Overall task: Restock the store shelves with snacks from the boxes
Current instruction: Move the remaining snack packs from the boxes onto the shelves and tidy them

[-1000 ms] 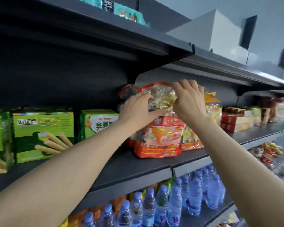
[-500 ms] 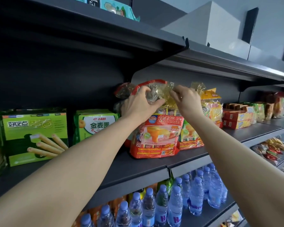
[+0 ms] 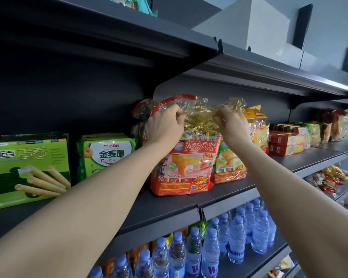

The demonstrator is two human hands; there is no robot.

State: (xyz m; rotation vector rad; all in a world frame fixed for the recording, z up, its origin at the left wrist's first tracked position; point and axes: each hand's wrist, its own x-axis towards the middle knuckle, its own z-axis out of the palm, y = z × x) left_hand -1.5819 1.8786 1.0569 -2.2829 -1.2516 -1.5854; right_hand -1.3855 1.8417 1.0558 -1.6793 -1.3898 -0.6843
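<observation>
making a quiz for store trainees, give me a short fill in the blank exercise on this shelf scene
1. Both the left hand and the right hand pinch the crinkled top of the ____ snack bag.
2. The bag stands on the ____ shelf.
3. On the shelf below stand water bottles with ____ caps.
4. The egg roll box to the left is ____.

Missing words: red; dark grey; blue; green

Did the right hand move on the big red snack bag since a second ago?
Yes. The right hand slid off the red snack bag's middle to its right top corner, nearer the yellow bag, and apart from the left hand.
</observation>
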